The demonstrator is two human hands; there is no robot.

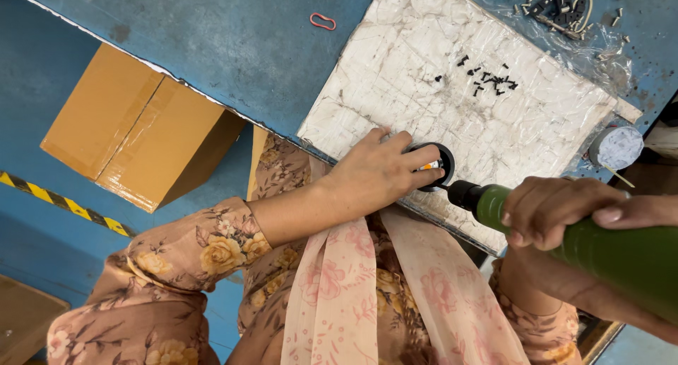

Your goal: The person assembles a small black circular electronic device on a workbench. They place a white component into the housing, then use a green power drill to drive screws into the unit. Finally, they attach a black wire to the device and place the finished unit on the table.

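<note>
My left hand [378,171] grips a small round black part [439,160] with an orange and white bit inside, held on the near edge of a worn white board [424,68]. My right hand [565,213] is wrapped around a green electric screwdriver [621,248]. Its black nose [462,193] points up-left, with the tip touching the black part. A loose cluster of small black screws [491,81] lies on the board further away.
The board rests on a blue workbench [233,40]. A red rubber band [323,21] lies on the bench. Black parts on clear plastic [572,8] sit at the far right. A roll of tape [616,147] is at the right edge. A cardboard box [134,128] stands on the floor.
</note>
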